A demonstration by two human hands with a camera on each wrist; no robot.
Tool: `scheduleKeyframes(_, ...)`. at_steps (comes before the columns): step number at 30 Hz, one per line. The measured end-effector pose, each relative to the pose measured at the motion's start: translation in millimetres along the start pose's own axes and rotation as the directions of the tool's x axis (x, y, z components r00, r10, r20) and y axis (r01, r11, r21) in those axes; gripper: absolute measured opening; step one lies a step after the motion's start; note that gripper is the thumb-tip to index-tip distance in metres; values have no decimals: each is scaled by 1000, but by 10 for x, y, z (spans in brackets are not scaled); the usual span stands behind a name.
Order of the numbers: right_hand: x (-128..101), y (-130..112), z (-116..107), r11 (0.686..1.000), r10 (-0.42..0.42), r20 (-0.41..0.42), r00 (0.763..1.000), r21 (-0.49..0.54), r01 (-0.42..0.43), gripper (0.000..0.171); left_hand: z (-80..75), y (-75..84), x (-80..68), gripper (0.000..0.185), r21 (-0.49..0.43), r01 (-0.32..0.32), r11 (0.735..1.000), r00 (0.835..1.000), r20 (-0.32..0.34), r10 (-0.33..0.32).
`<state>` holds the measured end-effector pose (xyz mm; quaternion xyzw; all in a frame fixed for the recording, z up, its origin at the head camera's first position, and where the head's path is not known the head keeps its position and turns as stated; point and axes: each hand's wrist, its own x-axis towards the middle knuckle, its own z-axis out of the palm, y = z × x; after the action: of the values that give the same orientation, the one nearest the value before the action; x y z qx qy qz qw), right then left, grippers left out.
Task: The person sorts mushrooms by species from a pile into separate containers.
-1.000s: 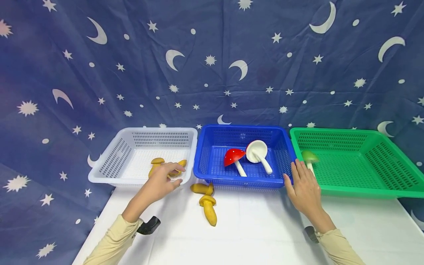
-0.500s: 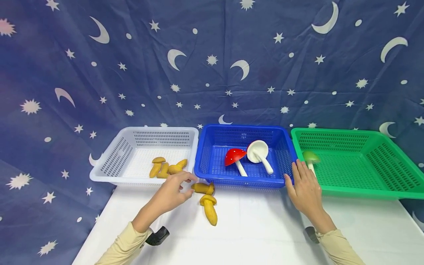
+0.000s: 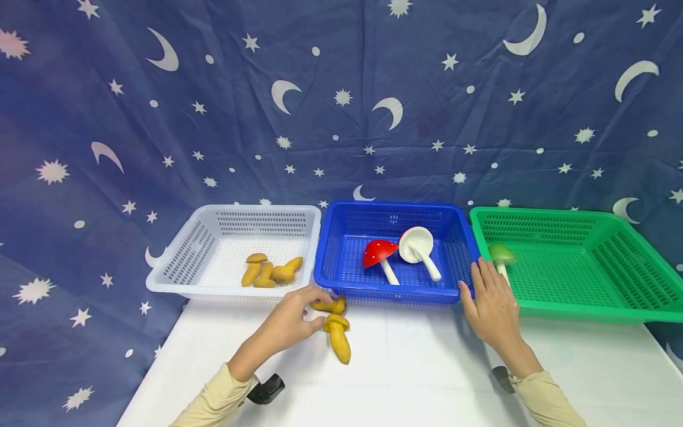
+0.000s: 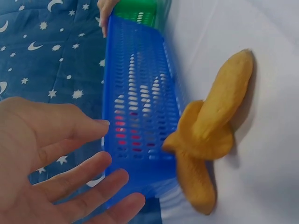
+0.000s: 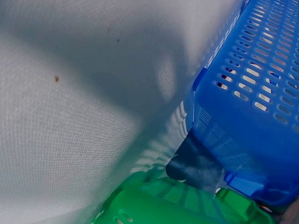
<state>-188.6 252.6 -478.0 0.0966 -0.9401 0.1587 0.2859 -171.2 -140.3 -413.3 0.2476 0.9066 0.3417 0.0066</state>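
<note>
My left hand (image 3: 293,317) hovers by two yellow toy mushrooms on the white table, its fingers spread and holding nothing. One mushroom (image 3: 337,305) lies sideways, close under the fingertips. The other (image 3: 340,344) points its stem toward me, its cap against the first; in the left wrist view both mushrooms (image 4: 224,98) lie beside the blue basket (image 4: 140,88). My right hand (image 3: 492,305) rests with straight fingers where the rims of the blue basket and the green basket (image 3: 576,311) meet. Only these baskets and the table show clearly in the right wrist view.
The white basket (image 3: 187,289) at left holds three yellow mushrooms (image 3: 253,270). In the blue basket lie two red-capped mushrooms (image 3: 380,254), one showing its white underside. A green-capped mushroom (image 3: 501,255) sits in the green basket. A dark blue starry cloth (image 3: 341,136) hangs behind.
My left hand has moved right and toward me, from over the white basket to the two yellow mushrooms on the table. The right hand stays in place.
</note>
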Motion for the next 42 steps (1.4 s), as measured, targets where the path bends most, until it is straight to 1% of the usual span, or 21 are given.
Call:
scheduleKeyframes(3,-5,3,-1,1000,3,0,1000,2,-3,57,65,1,-2,25,-2,-6,1000,1000,12,6)
scheduleKeyframes(9,-9,5,5,1000,5,2,1000,5,-5,57,195,-20,6,27,-39,-27,999,999,23,28)
scheduleKeyframes(12,-11,9,10,1000,7,1,1000,3,-7,57,261,-27,10,27,-31,-29,999,999,19,30)
scheduleKeyframes(15,-7,15,12,1000,8,0,1000,-2,-8,57,330,-25,9,28,4,-13,1000,1000,5,13)
scheduleKeyframes(18,-3,18,9,1000,7,-2,1000,-8,-7,57,410,-23,3,29,49,23,999,1000,-3,-23)
scheduleKeyframes(23,-3,16,7,1000,10,3,1000,-6,-10,57,554,-34,-9,33,81,77,994,997,-15,-76)
scheduleKeyframes(31,-8,5,7,1000,6,-3,1000,-5,-6,57,727,-69,-53,44,58,155,986,988,-34,-154)
scheduleKeyframes(38,-1,9,11,1000,7,-18,1000,-12,-8,57,792,-107,-50,49,3,155,988,985,-76,-155)
scheduleKeyframes(42,-10,6,17,1000,8,-16,1000,-7,-9,57,789,-116,-39,45,-17,153,988,982,-107,-154)
